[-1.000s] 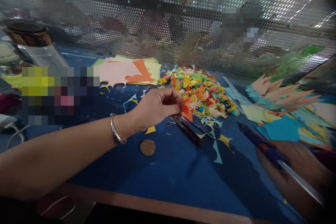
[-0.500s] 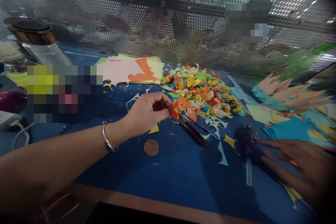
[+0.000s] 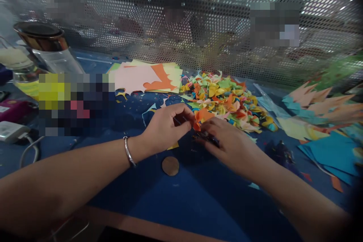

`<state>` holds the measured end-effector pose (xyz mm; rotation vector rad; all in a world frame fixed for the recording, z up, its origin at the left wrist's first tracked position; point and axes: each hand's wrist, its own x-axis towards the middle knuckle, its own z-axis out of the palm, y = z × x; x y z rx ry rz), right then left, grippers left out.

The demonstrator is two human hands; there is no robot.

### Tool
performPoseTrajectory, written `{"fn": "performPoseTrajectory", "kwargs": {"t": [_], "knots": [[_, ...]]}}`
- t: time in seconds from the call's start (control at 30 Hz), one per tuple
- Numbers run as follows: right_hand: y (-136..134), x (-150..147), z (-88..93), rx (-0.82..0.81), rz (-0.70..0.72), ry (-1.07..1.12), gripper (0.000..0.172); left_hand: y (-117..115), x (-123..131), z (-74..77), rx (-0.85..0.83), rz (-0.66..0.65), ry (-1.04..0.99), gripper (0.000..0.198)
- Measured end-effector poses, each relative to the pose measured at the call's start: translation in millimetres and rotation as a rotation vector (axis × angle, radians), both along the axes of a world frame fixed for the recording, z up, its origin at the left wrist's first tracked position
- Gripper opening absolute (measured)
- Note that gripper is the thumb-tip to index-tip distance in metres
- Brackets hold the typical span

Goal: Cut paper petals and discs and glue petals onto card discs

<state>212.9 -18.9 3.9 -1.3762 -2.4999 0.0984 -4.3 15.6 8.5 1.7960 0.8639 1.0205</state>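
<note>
I see the left hand [image 3: 167,128] pinching an orange paper piece [image 3: 202,115] | right hand [image 3: 229,141] just right of it, fingers flat over scissors [image 3: 208,138], grip unclear

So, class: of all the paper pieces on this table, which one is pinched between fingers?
The orange paper piece, held by the left hand just before the multicoloured scrap heap; the other pieces lie loose on the table.
</note>
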Motion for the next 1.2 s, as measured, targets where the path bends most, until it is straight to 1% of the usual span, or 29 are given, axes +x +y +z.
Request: {"fn": "performPoseTrajectory", "kwargs": {"t": [0.1, 0.27, 0.47, 0.67, 0.87, 1.03, 1.2], "knots": [[1.7, -1.2, -6.3, -0.009, -0.009, -0.003, 0.014, 2.1, 0.6, -1.4, -0.019, 0.011, -0.009, 0.003], [2.6, -3.2, -7.0, -0.025, -0.013, 0.035, 0.012, 4.6, 1.6, -5.3, -0.017, 0.006, -0.01, 0.002], [2.1, -2.8, -8.2, -0.059, -0.002, 0.061, 0.01, 5.2, 0.8, -2.7, -0.033, -0.003, 0.017, 0.003], [2.4, -1.0, -9.1, -0.1, -0.004, 0.106, 0.013, 5.1, 0.3, -1.4, -0.003, -0.003, 0.023, 0.003], [0.7, -3.3, -7.8, -0.08, -0.009, 0.116, 0.013, 4.3, 1.5, 1.2, -0.014, 0.007, 0.027, 0.004], [0.6, -8.2, -11.8, -0.045, -0.03, 0.116, 0.012, 4.5, 1.5, -0.9, -0.003, 0.003, 0.021, 0.004], [2.1, -9.0, -12.9, -0.063, -0.039, 0.114, 0.011, 4.4, 0.7, -1.5, 0.006, 0.002, 0.029, 0.005]]}}
